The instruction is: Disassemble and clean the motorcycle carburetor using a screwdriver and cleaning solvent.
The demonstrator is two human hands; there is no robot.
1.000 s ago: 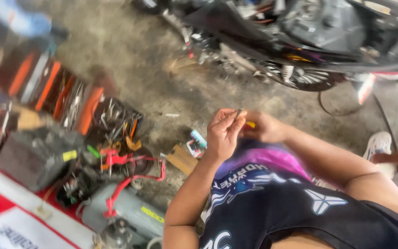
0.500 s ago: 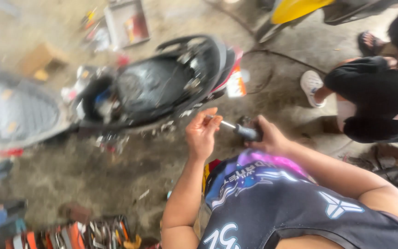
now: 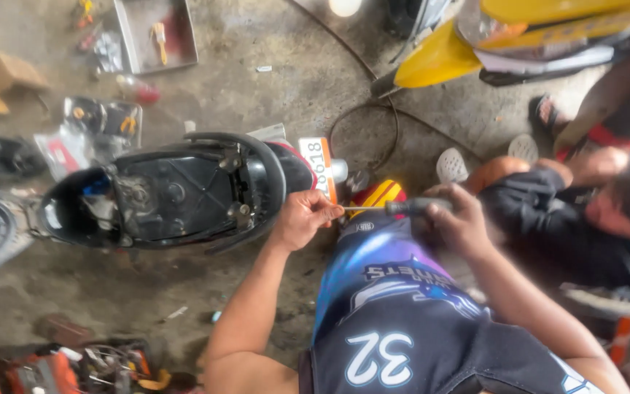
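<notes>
Head view: a black scooter (image 3: 169, 193) with its seat open stands on the concrete floor (image 3: 308, 80). In front of the person's jersey, the right hand (image 3: 461, 222) clenches a screwdriver (image 3: 395, 208) handle; the left hand (image 3: 302, 217) pinches its metal tip.

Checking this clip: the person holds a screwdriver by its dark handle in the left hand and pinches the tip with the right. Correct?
Not quite. The head view shows the hands swapped: the right hand grips the screwdriver by its dark handle, and the left hand pinches the tip.
</notes>
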